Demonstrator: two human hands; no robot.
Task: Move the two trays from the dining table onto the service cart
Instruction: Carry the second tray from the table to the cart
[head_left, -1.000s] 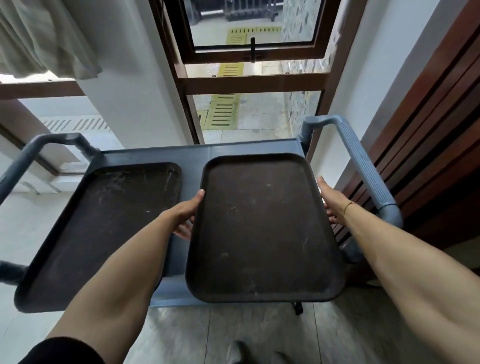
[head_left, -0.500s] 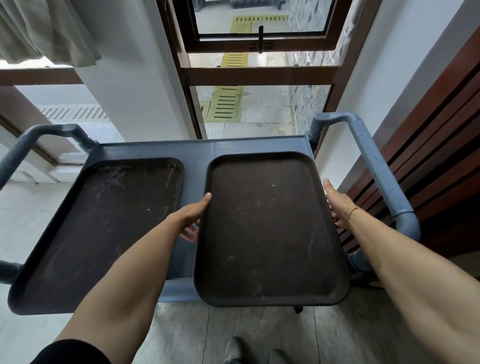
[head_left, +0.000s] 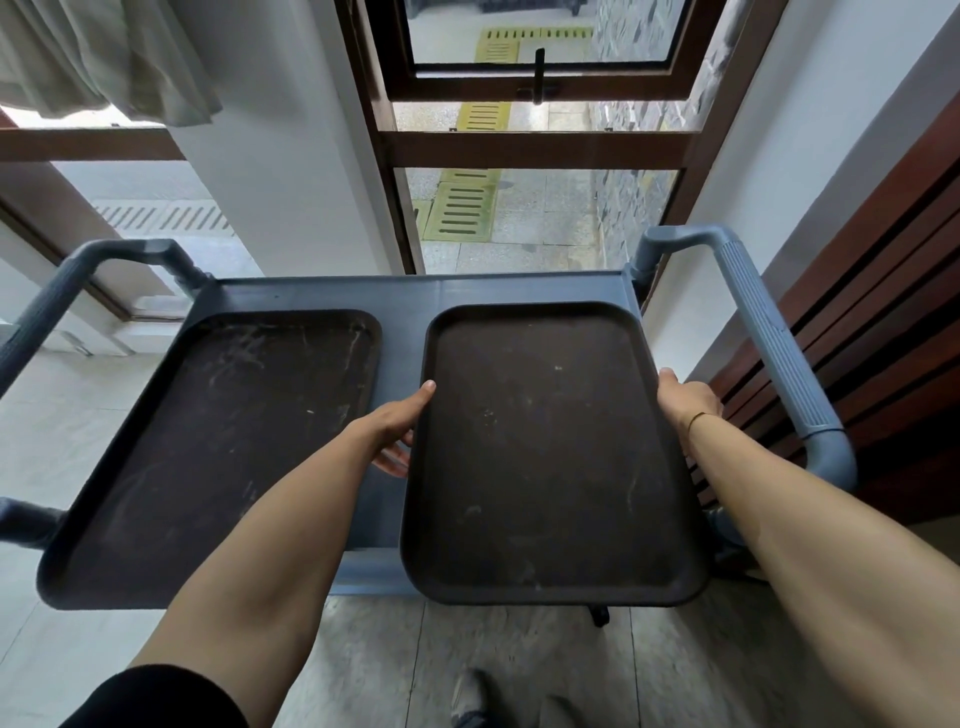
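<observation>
A dark brown tray (head_left: 545, 452) is held over the right half of the blue-grey service cart (head_left: 415, 296), its near end sticking out past the cart's front edge. My left hand (head_left: 397, 423) grips its left rim and my right hand (head_left: 685, 402) grips its right rim. A second dark brown tray (head_left: 228, 441), scuffed with pale marks, lies flat on the cart's left half, apart from both hands. Whether the held tray rests on the cart top I cannot tell.
Cart handles rise at the left (head_left: 47, 306) and the right (head_left: 763, 332). A wood-framed glass door (head_left: 535, 150) and white wall stand behind the cart, with a slatted wooden wall (head_left: 883, 291) close on the right. My shoe (head_left: 470, 696) shows on the tiled floor below.
Both hands have carried the right tray forward and lower over the cart. The left tray has stayed put.
</observation>
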